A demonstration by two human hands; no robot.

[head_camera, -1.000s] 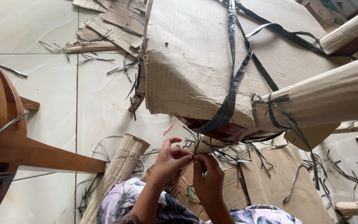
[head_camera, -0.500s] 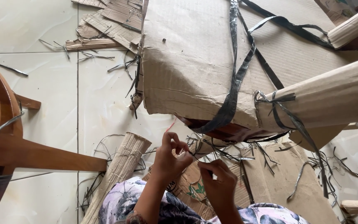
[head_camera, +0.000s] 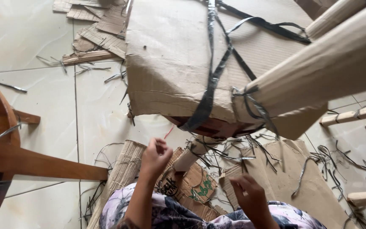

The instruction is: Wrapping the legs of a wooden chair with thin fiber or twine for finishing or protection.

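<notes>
Bare forearms – floral garment (head_camera: pixel 170 214), lilac and dark, perhaps trousers

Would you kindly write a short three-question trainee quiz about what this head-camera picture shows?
1. True or false: the black plastic strap runs across the brown cardboard-wrapped bundle.
2. Which hand pinches the thin red strand? A) left hand B) right hand
3. Fill in: the bare brown wooden furniture piece stands on the person's ____ side.

Key: 1 true; 2 A; 3 left.
</notes>
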